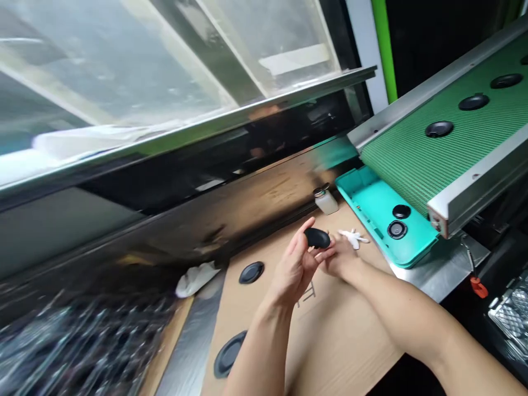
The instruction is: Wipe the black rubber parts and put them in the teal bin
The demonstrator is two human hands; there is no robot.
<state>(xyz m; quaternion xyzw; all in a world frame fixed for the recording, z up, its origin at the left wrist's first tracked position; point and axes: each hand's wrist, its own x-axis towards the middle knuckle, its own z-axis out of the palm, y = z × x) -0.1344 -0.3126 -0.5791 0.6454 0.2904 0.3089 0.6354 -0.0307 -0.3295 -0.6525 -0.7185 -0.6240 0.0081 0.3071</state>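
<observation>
A round black plastic cap (317, 238) is tilted up in my left hand (293, 267), gripped at its left edge with the thumb raised beside it. My right hand (340, 256) meets the cap at its lower right edge, its fingers curled and partly hidden behind the left fingertips. Both hands are above a brown cardboard sheet (330, 335) with dark marks on it. On the left of the sheet lie a black cap (251, 272) and a larger black disc (229, 355), which my left forearm partly covers.
A green conveyor belt (412, 159) carries several black caps (439, 129). Below its end, a teal tray (371, 203) contains two round black parts. Near the tray are a white bottle (326, 201) and crumpled white material (353, 238). A dark machine ledge (206, 181) borders the back.
</observation>
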